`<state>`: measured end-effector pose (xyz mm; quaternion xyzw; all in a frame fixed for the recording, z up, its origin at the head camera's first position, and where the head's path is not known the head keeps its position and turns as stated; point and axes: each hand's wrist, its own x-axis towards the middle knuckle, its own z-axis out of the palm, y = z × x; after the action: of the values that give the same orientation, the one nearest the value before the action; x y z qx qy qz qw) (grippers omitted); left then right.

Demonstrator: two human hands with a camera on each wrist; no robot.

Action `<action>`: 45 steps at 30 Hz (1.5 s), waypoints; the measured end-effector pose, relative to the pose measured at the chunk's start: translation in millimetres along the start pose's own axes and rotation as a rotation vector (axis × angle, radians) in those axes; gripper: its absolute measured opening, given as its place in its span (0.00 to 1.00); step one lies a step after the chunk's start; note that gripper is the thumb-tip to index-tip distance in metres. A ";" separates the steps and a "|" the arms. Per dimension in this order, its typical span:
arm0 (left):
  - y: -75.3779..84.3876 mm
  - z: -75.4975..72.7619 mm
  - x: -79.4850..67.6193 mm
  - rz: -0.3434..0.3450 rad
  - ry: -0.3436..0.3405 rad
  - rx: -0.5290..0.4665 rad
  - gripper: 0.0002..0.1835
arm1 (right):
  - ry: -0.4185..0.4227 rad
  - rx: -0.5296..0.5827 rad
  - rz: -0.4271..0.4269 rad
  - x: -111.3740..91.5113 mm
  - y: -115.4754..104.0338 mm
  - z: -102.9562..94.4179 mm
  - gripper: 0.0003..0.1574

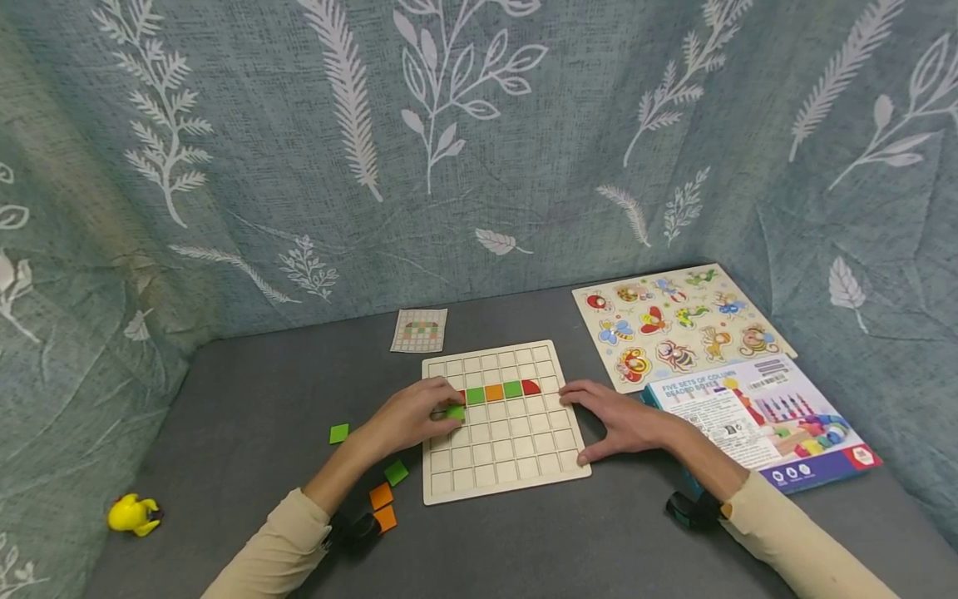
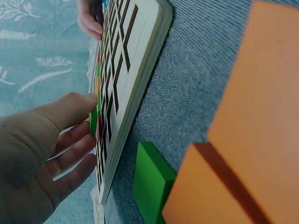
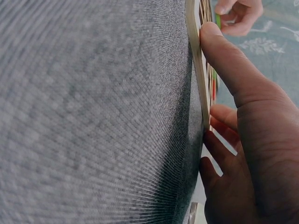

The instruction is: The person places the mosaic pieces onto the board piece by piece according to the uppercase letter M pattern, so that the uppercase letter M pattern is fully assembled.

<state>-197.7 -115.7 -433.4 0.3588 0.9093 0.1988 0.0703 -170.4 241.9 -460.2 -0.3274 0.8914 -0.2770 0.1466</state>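
A pale wooden grid board (image 1: 516,449) lies on the table, with a row of red, green and orange tiles (image 1: 494,392) across its upper part. Between thumb and fingers my left hand (image 1: 412,416) pinches a green square tile (image 1: 454,412) at the board's left side, just below that row. The left wrist view shows this tile (image 2: 93,122) on edge under the thumb. My right hand (image 1: 617,418) rests at the board's right edge, thumb and fingers spread apart along it. In the right wrist view its thumb (image 3: 215,39) touches the board's rim.
Loose green (image 1: 339,433) and orange tiles (image 1: 381,496) lie left of the board. Behind it is a small pattern card (image 1: 419,330). An insect puzzle board (image 1: 674,320) and a beaded-boxes carton (image 1: 756,420) occupy the right side. A yellow toy (image 1: 133,515) sits far left.
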 end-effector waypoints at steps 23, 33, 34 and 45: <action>5.7 4.8 2.6 0.007 -0.028 0.018 0.14 | -0.009 -0.015 -0.005 -2.1 2.1 3.0 0.54; 2.5 -0.6 -13.0 -0.011 -0.007 0.007 0.15 | -0.010 -0.021 0.003 1.1 1.1 1.0 0.54; 1.8 -1.0 -16.5 -0.021 -0.010 0.007 0.15 | -0.013 -0.017 0.005 1.2 1.0 1.0 0.54; -4.4 -3.3 -59.3 -0.117 0.070 0.017 0.15 | -0.010 -0.012 0.015 0.7 -0.5 -0.3 0.55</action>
<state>-158.0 -160.0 -433.1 0.2983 0.9324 0.1988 0.0469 -170.7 241.2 -459.7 -0.3229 0.8948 -0.2688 0.1512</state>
